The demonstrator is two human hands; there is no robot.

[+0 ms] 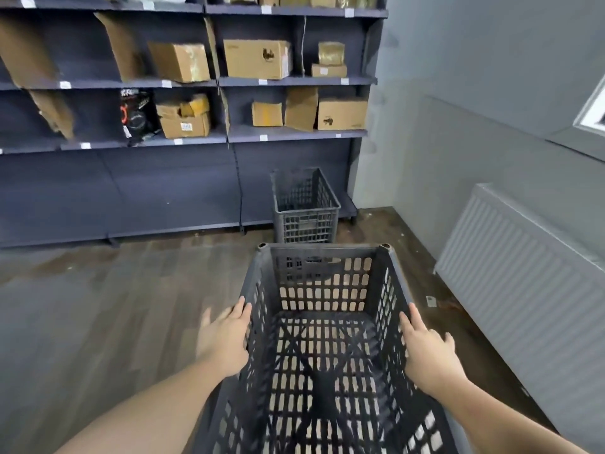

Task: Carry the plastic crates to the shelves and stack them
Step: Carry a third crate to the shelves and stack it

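1. The plastic crate [322, 335], dark, slotted and empty, is carried low in front of the person, above the wooden floor [98, 306] and near the shelves [196, 83].
2. The left hand [226, 339] presses its left wall and the right hand [425, 350] its right wall. The fingers lie flat and spread along the rim, not hooked through a slot.
3. Held only by that sideways squeeze, the crate could slip or tip forward.
4. A second crate [306, 208] stands ahead against the shelf base. Lowered off-line, the carried one could catch its rim and sit crooked.
5. The radiator [523, 273] stands close on the right, so a swing could knock it.
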